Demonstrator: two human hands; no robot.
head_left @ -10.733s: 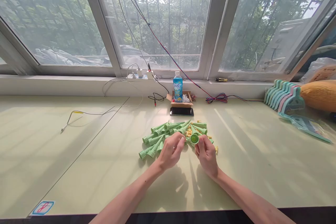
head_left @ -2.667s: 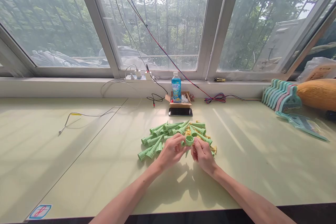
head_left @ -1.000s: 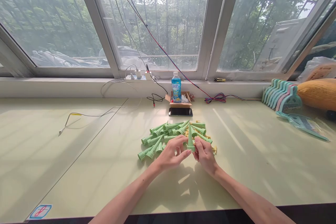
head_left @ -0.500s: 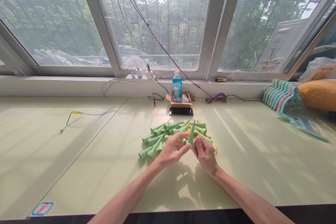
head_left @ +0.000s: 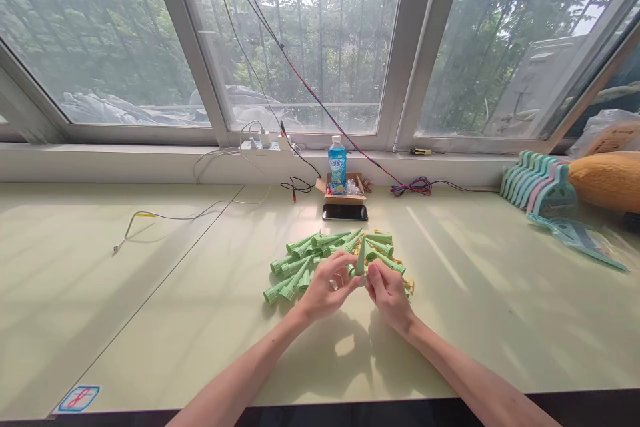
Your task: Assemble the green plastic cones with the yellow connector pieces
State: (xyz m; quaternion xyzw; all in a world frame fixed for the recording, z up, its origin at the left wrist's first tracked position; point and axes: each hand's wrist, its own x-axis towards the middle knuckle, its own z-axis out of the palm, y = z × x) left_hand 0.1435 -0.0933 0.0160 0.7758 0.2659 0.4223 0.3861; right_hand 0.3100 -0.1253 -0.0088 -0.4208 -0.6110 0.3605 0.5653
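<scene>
A green plastic spike (head_left: 361,256), cone-shaped with its point upward, stands between my two hands. My left hand (head_left: 329,285) grips its wide lower end between thumb and fingers. My right hand (head_left: 389,290) is closed close against the spike's right side, thumb and forefinger pinched together; whatever lies in that pinch is hidden. Behind and to the left of my hands spreads a pile of similar green cones (head_left: 295,267). Small yellow plastic pieces (head_left: 410,284) lie among and beside the cones on the right.
Beyond the pile lies a black phone (head_left: 345,212), before a small cardboard box (head_left: 346,199) and a blue-liquid bottle (head_left: 337,165). Cables (head_left: 419,187) run along the back. A row of pastel plastic pieces (head_left: 540,183) stands at the right. A white cable (head_left: 170,217) crosses the left table.
The spike has shifted slightly left and stands more upright. My right hand has moved a little to the left, closer to the left hand. The pile looks the same.
</scene>
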